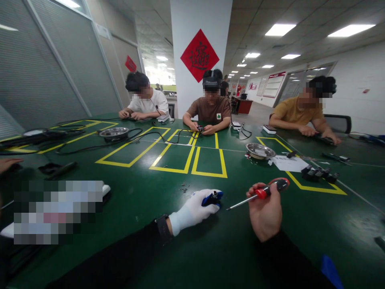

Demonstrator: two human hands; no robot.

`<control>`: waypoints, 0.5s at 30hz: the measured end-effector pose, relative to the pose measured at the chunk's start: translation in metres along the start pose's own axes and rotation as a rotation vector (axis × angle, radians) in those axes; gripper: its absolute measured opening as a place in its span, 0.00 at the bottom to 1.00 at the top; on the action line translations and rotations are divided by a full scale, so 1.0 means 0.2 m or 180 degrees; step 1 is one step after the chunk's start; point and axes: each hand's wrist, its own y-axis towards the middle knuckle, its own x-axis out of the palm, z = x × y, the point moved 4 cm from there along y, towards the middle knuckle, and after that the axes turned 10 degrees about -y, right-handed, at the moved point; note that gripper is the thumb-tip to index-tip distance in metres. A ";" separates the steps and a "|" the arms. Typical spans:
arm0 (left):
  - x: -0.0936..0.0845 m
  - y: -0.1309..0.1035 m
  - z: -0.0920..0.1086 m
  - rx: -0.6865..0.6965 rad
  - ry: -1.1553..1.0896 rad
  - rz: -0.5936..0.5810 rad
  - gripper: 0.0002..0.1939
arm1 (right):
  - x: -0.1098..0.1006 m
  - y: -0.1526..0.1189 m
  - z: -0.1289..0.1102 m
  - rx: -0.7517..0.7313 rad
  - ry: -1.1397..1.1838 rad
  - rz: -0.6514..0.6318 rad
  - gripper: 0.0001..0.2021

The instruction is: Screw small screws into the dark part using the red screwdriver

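Note:
My left hand (191, 209), in a white glove with blue on the fingers, is closed around a small black part with a round metal end (214, 195). Much of that part is hidden by the fingers. My right hand (265, 216) is bare and grips a red-and-black screwdriver (262, 193) by its handle. The screwdriver's shaft slants down to the left, and its tip is a little to the right of the gloved fingers, apart from the part. Behind my left hand, several tiny loose pieces (184, 187) lie on the green table (168, 257).
Metal bowls stand at the right (260, 151) and left (114, 133). White paper (288, 163) and black parts (319, 175) lie right. Black cables (48, 134) cross the left side. Several people sit opposite, one in a brown shirt (207, 110). Blue material (331, 273) is near my right sleeve.

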 end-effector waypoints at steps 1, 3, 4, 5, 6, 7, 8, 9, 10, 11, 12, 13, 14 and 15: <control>0.00 0.00 0.01 0.0096 0.0120 0.0007 0.26 | -0.02 0.04 0.03 0.0237 0.0061 0.0032 0.13; -0.01 0.00 0.03 0.0354 0.0404 0.0105 0.31 | -0.03 0.09 0.09 0.0617 0.0089 -0.0249 0.14; -0.02 0.00 0.04 0.0485 0.0539 0.0196 0.34 | -0.04 0.11 0.11 0.0756 0.0111 -0.0398 0.14; -0.02 0.00 0.05 0.0595 0.0651 0.0288 0.38 | -0.04 0.13 0.12 0.0780 0.0145 -0.0460 0.14; -0.02 0.00 0.05 0.0671 0.0731 0.0366 0.41 | -0.04 0.14 0.13 0.0781 0.0175 -0.0546 0.15; -0.03 0.00 0.05 0.0708 0.0772 0.0430 0.43 | -0.04 0.14 0.13 0.0762 0.0206 -0.0624 0.16; -0.03 0.00 0.04 0.0711 0.0775 0.0484 0.44 | -0.03 0.14 0.13 0.0747 0.0232 -0.0715 0.16; -0.03 0.01 0.03 0.0689 0.0748 0.0509 0.44 | -0.02 0.14 0.13 0.0770 0.0252 -0.0834 0.17; -0.03 0.01 0.03 0.0652 0.0695 0.0507 0.43 | -0.02 0.14 0.13 0.0826 0.0271 -0.0951 0.17; -0.03 0.00 0.02 0.0612 0.0626 0.0486 0.42 | -0.01 0.14 0.13 0.0891 0.0298 -0.1045 0.17; -0.02 0.00 0.01 0.0584 0.0557 0.0449 0.41 | -0.01 0.14 0.13 0.0948 0.0333 -0.1107 0.17; -0.02 -0.01 0.01 0.0573 0.0502 0.0402 0.41 | -0.01 0.14 0.13 0.0998 0.0371 -0.1142 0.17; -0.01 -0.01 0.01 0.0576 0.0473 0.0360 0.41 | -0.01 0.15 0.13 0.1044 0.0408 -0.1152 0.16; 0.00 -0.02 0.01 0.0593 0.0484 0.0340 0.42 | -0.02 0.16 0.14 0.1085 0.0445 -0.1146 0.16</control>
